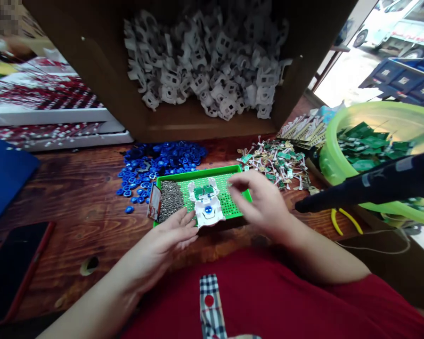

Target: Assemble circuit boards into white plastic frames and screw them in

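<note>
A white plastic housing [216,217] rests on a green perforated basket [231,190]. It bears a small green circuit board [204,191] and a round blue part [208,210]. My left hand [176,231] lies at the housing's left edge, fingers stretched out; whether it touches the housing I cannot tell. Over the basket's right end hovers my right hand [263,202], slightly blurred, its thumb and fingers apart with nothing visible between them. Many small metal screws [170,200] fill the basket's left end.
Blue round parts [162,160] and wired small boards [279,162] are heaped behind the basket. A carton [205,129] holds white housings. To the right are a black electric screwdriver [367,183], yellow-handled pliers [351,220] and a yellow-green tub [334,155]. A phone [16,270] lies left.
</note>
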Available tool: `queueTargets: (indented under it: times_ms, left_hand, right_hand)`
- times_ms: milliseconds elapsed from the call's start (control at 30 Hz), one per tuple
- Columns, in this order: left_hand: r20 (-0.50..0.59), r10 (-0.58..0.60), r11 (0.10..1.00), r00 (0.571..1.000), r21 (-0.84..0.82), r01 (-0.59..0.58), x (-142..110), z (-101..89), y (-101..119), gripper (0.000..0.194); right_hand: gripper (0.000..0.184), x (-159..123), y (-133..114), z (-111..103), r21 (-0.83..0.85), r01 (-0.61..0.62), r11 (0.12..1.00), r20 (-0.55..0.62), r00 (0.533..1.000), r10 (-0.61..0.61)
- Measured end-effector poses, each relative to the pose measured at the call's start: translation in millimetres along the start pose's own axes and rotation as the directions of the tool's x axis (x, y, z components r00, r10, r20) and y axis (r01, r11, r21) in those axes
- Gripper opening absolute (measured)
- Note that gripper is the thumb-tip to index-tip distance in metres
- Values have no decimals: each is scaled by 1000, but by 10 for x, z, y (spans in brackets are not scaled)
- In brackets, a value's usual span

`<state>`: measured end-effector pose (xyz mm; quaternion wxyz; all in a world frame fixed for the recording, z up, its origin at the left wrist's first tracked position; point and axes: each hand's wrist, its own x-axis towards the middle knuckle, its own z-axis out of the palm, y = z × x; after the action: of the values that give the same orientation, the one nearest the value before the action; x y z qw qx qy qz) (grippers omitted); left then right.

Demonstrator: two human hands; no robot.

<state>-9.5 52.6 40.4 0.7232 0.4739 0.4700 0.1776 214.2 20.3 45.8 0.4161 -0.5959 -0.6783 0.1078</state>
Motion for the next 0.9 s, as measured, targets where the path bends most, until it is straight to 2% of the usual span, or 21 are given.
queueTargets:
  times_ms: [33, 100, 133, 200, 267, 400, 567, 700, 767, 833, 900]
  left_hand:
    - [-12, -54, 998, 998, -26, 53, -28, -41, -21, 78]
    - [-39, -106, 992, 994, -66, 103, -76, -109, -45, 90]
    - [-49, -71, 996, 996, -61, 68, -98, -134, -48, 93]
    - [-53, 37, 999, 998, -12, -38, -139, -166, -39, 91]
    - [-24, 151, 986, 988, 79, -148, -170, -174, -21, 82]
    - [46, 264, 929, 963, 257, -267, -173, -123, 5, 59]
    - [87, 359, 838, 929, 408, -362, -118, -44, 32, 47]
    - [130, 464, 685, 876, 574, -448, -78, -3, 57, 40]
    - [184, 536, 576, 824, 635, -516, -31, 41, 59, 36]
    - [254, 627, 428, 736, 678, -598, 43, 104, 53, 34]
    - [306, 719, 268, 624, 707, -655, 129, 175, 42, 35]
  right_hand:
    - [19, 24, 185, 23, -199, -230, 953, 28, 970, 240]
    - [22, 58, 523, 53, -318, -401, 859, -7, 907, 421]
    - [22, 73, 657, 67, -365, -460, 809, -18, 873, 488]
    - [21, 103, 836, 107, -416, -519, 747, -22, 827, 562]
    - [22, 138, 916, 169, -452, -549, 703, -13, 792, 610]
    - [27, 194, 950, 295, -472, -573, 670, 7, 758, 653]
    - [32, 134, 929, 260, -378, -584, 719, -35, 785, 619]
    - [46, 34, 790, 131, -178, -543, 821, -51, 838, 543]
    - [53, -7, 666, 90, -47, -486, 873, -43, 874, 484]
    - [54, -48, 511, 81, 191, -412, 891, -29, 905, 425]
    - [50, -96, 342, 110, 473, -334, 815, 3, 926, 378]
